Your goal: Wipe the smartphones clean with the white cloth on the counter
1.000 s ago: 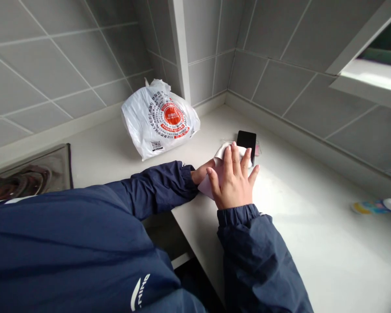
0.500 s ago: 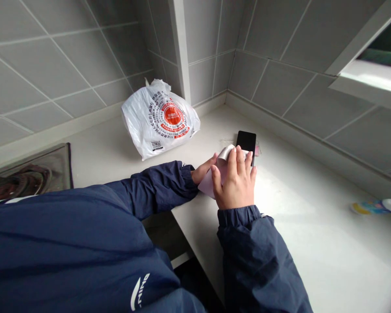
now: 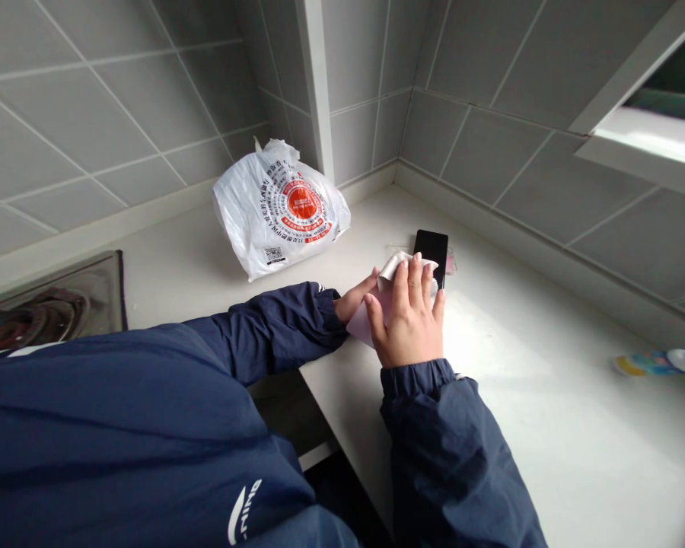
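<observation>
My left hand [image 3: 358,297] reaches in from the left and grips the edge of a pale lilac flat object [image 3: 361,323]. Most of that object is covered by my other hand, so its kind cannot be made out. A thin white cloth [image 3: 393,265] with a zigzag-cut edge lies over it. My right hand [image 3: 409,320] presses down on the cloth, its fingers stretched out and slightly apart. Just beyond the fingertips, a black phone-like slab [image 3: 432,247] lies on the counter, partly hidden by the hand and cloth.
A white plastic bag [image 3: 251,205] with red and black print stands on the white counter [image 3: 548,396] near the wall. A stove [image 3: 103,289] sits at the left. A colourful bottle [image 3: 656,362] lies far right. Something clear and pinkish [image 3: 450,263] shows beside the black slab.
My right hand has shifted slightly left, and the cloth under it has moved and creased differently. My left hand stays in place.
</observation>
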Action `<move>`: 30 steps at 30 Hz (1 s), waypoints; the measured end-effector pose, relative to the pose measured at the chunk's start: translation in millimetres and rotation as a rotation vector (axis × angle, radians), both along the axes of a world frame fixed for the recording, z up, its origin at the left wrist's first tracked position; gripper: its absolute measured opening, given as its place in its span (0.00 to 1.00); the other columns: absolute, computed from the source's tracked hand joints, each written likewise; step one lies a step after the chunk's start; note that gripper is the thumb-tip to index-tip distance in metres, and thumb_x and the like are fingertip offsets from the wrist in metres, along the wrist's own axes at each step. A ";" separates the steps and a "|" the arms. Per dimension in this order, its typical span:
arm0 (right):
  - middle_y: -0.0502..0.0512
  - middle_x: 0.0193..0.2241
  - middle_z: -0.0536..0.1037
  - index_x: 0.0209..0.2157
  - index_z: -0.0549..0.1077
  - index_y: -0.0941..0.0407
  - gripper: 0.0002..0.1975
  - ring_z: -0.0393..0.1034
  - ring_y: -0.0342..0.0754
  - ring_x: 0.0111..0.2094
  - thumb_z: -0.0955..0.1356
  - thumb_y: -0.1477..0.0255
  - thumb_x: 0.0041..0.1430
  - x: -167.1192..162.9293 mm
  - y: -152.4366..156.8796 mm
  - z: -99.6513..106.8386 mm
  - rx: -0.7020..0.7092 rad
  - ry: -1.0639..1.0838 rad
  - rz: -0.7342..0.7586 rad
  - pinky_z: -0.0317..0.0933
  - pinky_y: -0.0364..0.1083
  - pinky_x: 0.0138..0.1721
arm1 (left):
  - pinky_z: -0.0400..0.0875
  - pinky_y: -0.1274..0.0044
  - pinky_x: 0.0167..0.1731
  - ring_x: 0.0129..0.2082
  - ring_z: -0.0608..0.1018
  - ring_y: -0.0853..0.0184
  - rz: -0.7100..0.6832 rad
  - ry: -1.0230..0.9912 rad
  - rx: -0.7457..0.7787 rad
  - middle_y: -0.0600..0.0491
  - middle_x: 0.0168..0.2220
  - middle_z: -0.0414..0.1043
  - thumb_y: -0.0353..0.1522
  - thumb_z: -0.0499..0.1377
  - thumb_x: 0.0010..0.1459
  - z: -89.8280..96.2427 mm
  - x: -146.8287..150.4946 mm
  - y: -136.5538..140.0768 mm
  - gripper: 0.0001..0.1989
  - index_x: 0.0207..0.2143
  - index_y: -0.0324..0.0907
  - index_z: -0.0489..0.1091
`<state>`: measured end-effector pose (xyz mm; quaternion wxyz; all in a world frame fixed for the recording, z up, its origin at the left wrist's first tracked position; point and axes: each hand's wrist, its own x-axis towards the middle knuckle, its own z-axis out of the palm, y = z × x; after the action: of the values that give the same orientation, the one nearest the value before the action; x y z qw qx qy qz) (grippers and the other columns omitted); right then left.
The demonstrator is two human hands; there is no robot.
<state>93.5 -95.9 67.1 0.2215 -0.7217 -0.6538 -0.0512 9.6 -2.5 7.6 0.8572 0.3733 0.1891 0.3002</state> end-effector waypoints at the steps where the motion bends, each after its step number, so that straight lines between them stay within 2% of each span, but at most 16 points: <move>1: 0.67 0.74 0.46 0.72 0.49 0.65 0.39 0.38 0.61 0.74 0.56 0.55 0.70 -0.5 0.1 -1.1 -0.005 -0.002 -0.008 0.46 0.66 0.68 | 0.49 0.69 0.67 0.66 0.67 0.62 -0.009 -0.030 -0.011 0.45 0.58 0.74 0.46 0.34 0.74 2.9 -0.7 -2.6 0.33 0.67 0.36 0.60; 4: 0.65 0.74 0.45 0.72 0.49 0.65 0.39 0.39 0.62 0.74 0.56 0.54 0.69 -5.2 -1.0 -4.6 -0.024 -0.014 -0.007 0.44 0.67 0.69 | 0.51 0.68 0.66 0.64 0.69 0.62 -0.002 -0.156 -0.094 0.44 0.56 0.75 0.49 0.35 0.73 14.2 -2.2 -9.0 0.35 0.66 0.35 0.61; 7: 0.65 0.74 0.45 0.72 0.50 0.64 0.38 0.40 0.62 0.74 0.58 0.55 0.69 -15.3 -4.5 -7.8 -0.076 -0.020 0.027 0.43 0.68 0.69 | 0.58 0.66 0.63 0.56 0.76 0.60 0.024 -0.153 -0.227 0.43 0.49 0.78 0.54 0.35 0.71 22.9 -4.4 -7.2 0.39 0.61 0.33 0.67; 9: 0.64 0.73 0.45 0.71 0.52 0.64 0.38 0.40 0.61 0.74 0.59 0.56 0.69 -23.4 -7.9 -9.3 -0.115 -0.010 0.069 0.42 0.69 0.69 | 0.67 0.65 0.56 0.46 0.80 0.58 0.026 -0.125 -0.279 0.42 0.41 0.80 0.58 0.37 0.68 24.0 -7.7 -0.7 0.42 0.55 0.32 0.70; 12: 0.63 0.73 0.48 0.70 0.56 0.62 0.36 0.43 0.61 0.74 0.62 0.58 0.68 -33.7 -13.2 -10.1 -0.155 0.025 0.138 0.39 0.72 0.69 | 0.75 0.63 0.40 0.32 0.81 0.56 -0.106 -0.075 -0.304 0.43 0.35 0.77 0.62 0.33 0.64 21.2 -13.9 11.3 0.47 0.49 0.32 0.72; 14: 0.62 0.72 0.51 0.70 0.58 0.61 0.34 0.44 0.60 0.73 0.63 0.61 0.67 -37.5 -15.7 -9.4 -0.167 0.045 0.182 0.37 0.73 0.69 | 0.76 0.62 0.34 0.31 0.80 0.55 -0.100 -0.083 -0.287 0.43 0.35 0.76 0.63 0.31 0.61 19.9 -16.8 16.9 0.48 0.47 0.33 0.71; 18: 0.60 0.71 0.54 0.69 0.60 0.59 0.32 0.47 0.59 0.73 0.64 0.66 0.66 -38.2 -17.7 -4.5 -0.183 0.056 0.250 0.36 0.74 0.69 | 0.76 0.64 0.34 0.31 0.79 0.57 -0.041 -0.047 -0.315 0.45 0.33 0.73 0.62 0.29 0.62 25.3 -17.6 20.1 0.47 0.45 0.33 0.69; 22: 0.59 0.71 0.55 0.69 0.60 0.58 0.31 0.47 0.58 0.73 0.63 0.65 0.67 -33.4 -17.7 1.2 -0.198 0.064 0.296 0.35 0.75 0.69 | 0.75 0.66 0.31 0.27 0.77 0.60 -0.012 -0.004 -0.337 0.46 0.31 0.71 0.59 0.27 0.64 34.2 -16.3 19.4 0.45 0.43 0.34 0.68; 28: 0.61 0.70 0.57 0.67 0.62 0.58 0.30 0.50 0.60 0.72 0.64 0.64 0.67 -28.0 -18.2 0.7 -0.165 0.049 0.220 0.33 0.73 0.70 | 0.75 0.69 0.35 0.28 0.77 0.63 0.054 -0.016 -0.338 0.48 0.30 0.71 0.60 0.31 0.65 31.0 -16.4 17.3 0.42 0.43 0.35 0.69; 30: 0.62 0.71 0.57 0.68 0.62 0.59 0.31 0.49 0.61 0.72 0.65 0.65 0.66 -30.9 -19.8 0.7 -0.166 0.044 0.252 0.34 0.72 0.70 | 0.73 0.70 0.34 0.27 0.76 0.64 0.066 0.003 -0.330 0.48 0.30 0.72 0.60 0.32 0.65 28.6 -17.1 17.1 0.41 0.44 0.36 0.69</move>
<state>62.6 -115.7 67.8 0.1800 -0.6508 -0.7361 0.0468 -7.6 14.6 36.2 0.8963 0.2215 0.2491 0.2926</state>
